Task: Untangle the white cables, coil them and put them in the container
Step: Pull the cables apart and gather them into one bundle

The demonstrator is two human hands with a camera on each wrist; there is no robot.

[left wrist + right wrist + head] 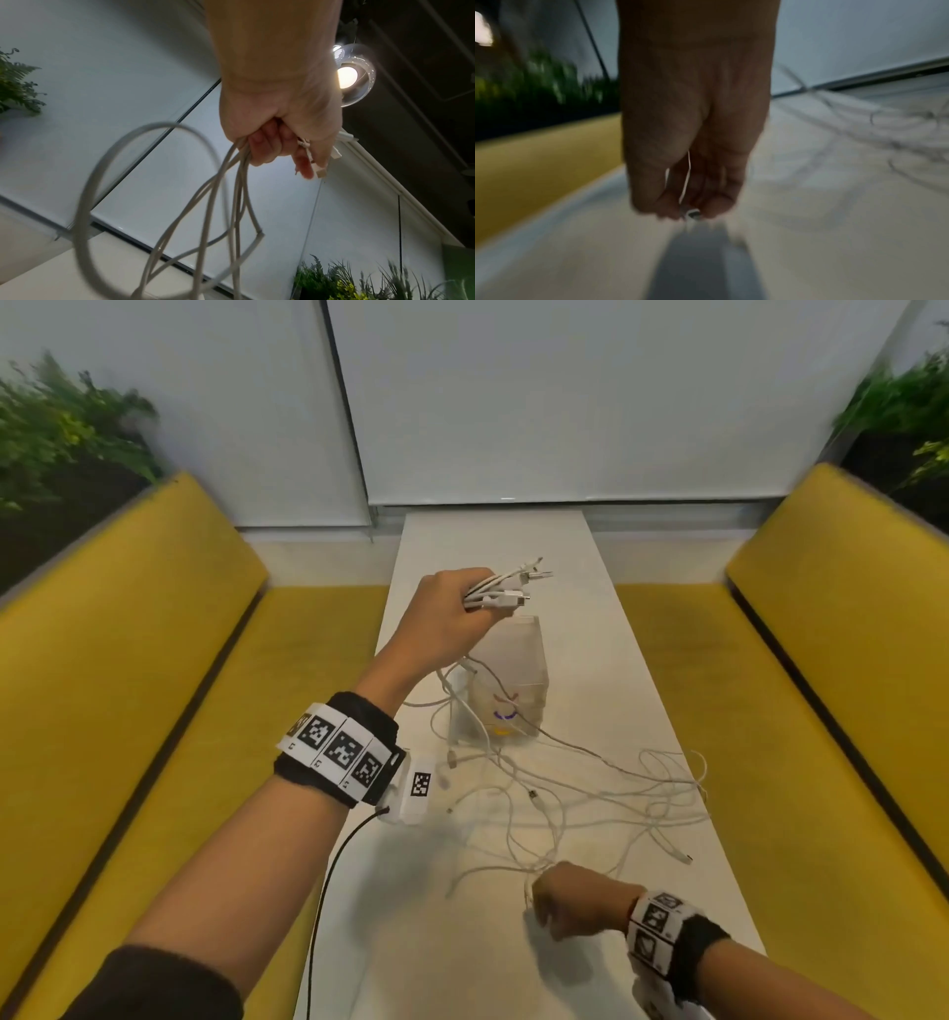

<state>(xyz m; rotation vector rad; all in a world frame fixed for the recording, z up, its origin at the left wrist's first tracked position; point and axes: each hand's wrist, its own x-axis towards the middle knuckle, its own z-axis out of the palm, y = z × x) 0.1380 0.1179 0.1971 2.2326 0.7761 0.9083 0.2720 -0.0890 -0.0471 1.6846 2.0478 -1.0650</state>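
My left hand (452, 613) is raised above the table and grips a bundle of white cables (506, 590), several plug ends sticking out to the right. From the fist (280, 142) the cables (205, 213) hang down in loops. Just below and behind it stands a translucent container (508, 680) with a face printed on its front. A tangle of white cables (590, 793) sprawls over the white table (411, 942). My right hand (565, 898) hovers low near the front, fingers curled and pinching a thin cable end (690, 213).
Yellow benches (179, 660) run along both sides of the narrow table, with plants (61, 428) behind them. A white wall panel closes the far end. A black cord (328, 891) trails from my left wristband over the table's left edge.
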